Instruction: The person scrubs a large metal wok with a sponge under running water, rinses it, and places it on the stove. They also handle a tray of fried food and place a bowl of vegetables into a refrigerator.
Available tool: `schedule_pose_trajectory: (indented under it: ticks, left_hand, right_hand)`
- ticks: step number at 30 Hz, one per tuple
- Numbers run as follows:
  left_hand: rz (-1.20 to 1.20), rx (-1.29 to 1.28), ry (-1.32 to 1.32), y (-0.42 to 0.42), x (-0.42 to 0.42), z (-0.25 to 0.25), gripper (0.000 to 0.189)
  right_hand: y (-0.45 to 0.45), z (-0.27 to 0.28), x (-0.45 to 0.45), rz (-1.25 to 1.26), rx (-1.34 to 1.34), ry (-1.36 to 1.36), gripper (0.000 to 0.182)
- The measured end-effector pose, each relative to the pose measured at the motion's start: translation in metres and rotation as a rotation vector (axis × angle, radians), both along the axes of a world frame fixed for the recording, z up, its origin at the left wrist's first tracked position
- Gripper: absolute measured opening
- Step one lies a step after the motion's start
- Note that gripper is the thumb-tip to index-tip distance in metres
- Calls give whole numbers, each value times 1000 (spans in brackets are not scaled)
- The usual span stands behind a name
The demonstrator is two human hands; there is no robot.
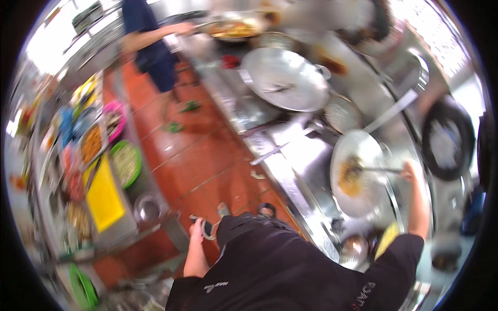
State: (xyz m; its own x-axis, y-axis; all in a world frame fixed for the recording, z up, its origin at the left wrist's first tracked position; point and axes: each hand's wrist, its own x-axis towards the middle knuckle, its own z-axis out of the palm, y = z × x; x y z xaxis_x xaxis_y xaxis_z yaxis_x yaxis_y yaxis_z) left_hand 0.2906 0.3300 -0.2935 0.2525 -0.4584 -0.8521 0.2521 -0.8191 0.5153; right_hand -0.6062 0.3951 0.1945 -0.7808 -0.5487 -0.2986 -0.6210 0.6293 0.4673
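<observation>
On the right, my right hand (413, 171) grips the handle of a cooking ladle (383, 169). Its head rests in brownish-yellow food (349, 182) inside a metal wok (363, 204) on the steel range. Low by my left hip, my left hand (197, 228) is closed on a small dark object with a pale looped rim (208, 229); blur hides what exactly it is. Farther up the range, a larger wok (288, 74) holds only what looks like a thin utensil or mark in its bowl.
A co-worker (151, 50) in dark blue stands ahead, one arm over a pan of food (233, 29). At left, a counter bears a yellow cutting board (103, 198), a knife (93, 173), a green basket (126, 163) and a pink basket (120, 120). Red tiles (186, 155) floor the aisle; a black pan (447, 136) is at right.
</observation>
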Motion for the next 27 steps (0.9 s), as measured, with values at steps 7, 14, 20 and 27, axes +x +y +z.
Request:
schedule_pose_trajectory:
  ticks: [7,14,20,27]
  left_hand:
    - [-401,121,16,-79,1,2,48]
    - [-462,205,-10,-96,2,-4,50]
    - [-442,188,6,-84,-8,12,46]
    - [-382,222,33,-50,-3,1,50]
  right_hand:
    - [94,24,94,-41,-221,84,43]
    - [122,-1,110,5,-451,288,53]
    - [101,-7,119,113,-495,410,50]
    - [99,5,117,130,-500,465,51]
